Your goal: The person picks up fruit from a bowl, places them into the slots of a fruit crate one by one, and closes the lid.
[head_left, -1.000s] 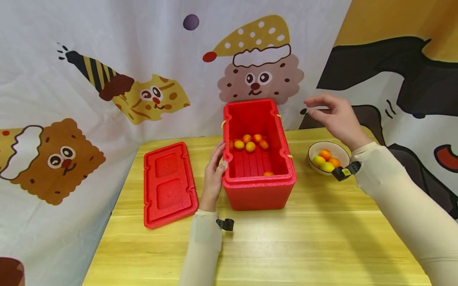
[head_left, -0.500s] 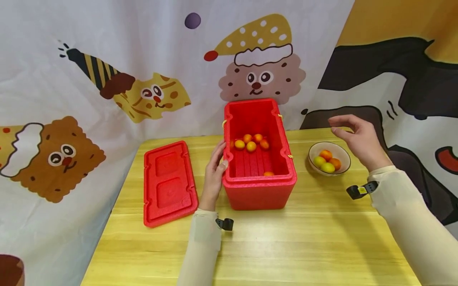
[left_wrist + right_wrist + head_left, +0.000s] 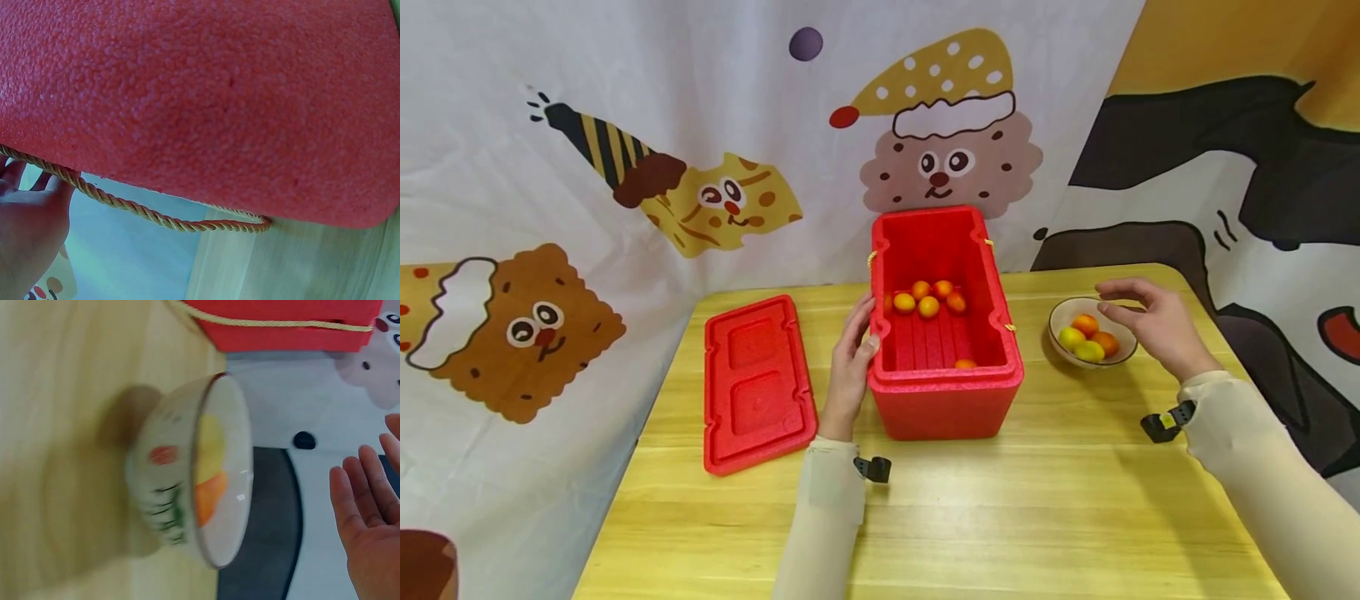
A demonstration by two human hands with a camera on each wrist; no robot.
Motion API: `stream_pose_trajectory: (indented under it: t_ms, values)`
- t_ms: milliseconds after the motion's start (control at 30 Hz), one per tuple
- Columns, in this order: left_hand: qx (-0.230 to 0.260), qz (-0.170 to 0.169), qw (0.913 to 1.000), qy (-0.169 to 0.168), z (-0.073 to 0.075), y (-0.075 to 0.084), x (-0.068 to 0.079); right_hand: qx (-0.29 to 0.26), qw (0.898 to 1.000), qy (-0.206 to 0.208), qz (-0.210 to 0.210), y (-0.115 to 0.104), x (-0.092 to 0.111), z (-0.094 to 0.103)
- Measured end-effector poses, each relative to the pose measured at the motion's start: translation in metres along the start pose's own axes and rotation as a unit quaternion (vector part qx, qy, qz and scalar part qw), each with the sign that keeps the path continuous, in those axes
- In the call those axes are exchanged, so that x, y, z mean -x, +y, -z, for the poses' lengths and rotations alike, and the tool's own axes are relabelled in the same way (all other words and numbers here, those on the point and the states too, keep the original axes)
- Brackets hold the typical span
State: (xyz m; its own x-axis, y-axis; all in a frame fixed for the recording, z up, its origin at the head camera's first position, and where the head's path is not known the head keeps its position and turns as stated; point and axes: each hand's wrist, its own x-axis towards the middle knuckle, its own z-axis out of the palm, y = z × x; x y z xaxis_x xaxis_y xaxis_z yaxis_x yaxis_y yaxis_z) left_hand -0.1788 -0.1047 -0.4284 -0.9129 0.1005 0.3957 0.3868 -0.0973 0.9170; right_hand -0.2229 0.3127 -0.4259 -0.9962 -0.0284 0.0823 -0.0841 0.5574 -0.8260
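Note:
In the head view, a red foam box (image 3: 945,408) stands uncovered mid-table, with several small orange and yellow fruits (image 3: 928,307) on its floor. My left hand (image 3: 848,367) rests against its left side, fingers along the outer wall and thumb at the rim. The left wrist view shows those fingers behind a twisted yellow rope handle (image 3: 144,212). To the right of the box is a white bowl (image 3: 165,469) with a dark rim, holding several orange and yellow fruits (image 3: 1085,327). My right hand (image 3: 1165,327) hovers at the bowl's right rim, fingers loosely bent and holding nothing.
A red lid (image 3: 758,387) lies flat on the wooden table (image 3: 925,517), left of the box. Behind the table hangs a white cloth (image 3: 730,75) printed with cartoon food figures. The box's far end stands close to this cloth.
My right hand has moved right, then down from above the bowl to its right rim. My left hand, the box and the fruits stay where they were.

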Motion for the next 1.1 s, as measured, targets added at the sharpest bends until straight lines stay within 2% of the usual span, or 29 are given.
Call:
stream_pose_trajectory:
  t_ms: [267,567,800,1100]
  values:
    - [0.002,0.000,1.0000,0.004,0.000,0.000,0.000,0.011,0.998,-0.061,-0.021,0.029,0.002,-0.008]
    - [-0.001,0.000,1.0000,0.003,-0.001,0.000,0.000,0.010,0.993,-0.118,-0.024,0.045,0.006,-0.014]
    - [0.000,-0.017,0.9998,0.005,-0.002,-0.002,0.001,0.051,0.990,-0.130,-0.006,0.050,0.007,-0.017]
    - [0.002,-0.021,0.9998,0.003,-0.002,-0.002,0.000,0.111,0.986,-0.125,0.030,0.051,0.004,-0.026]
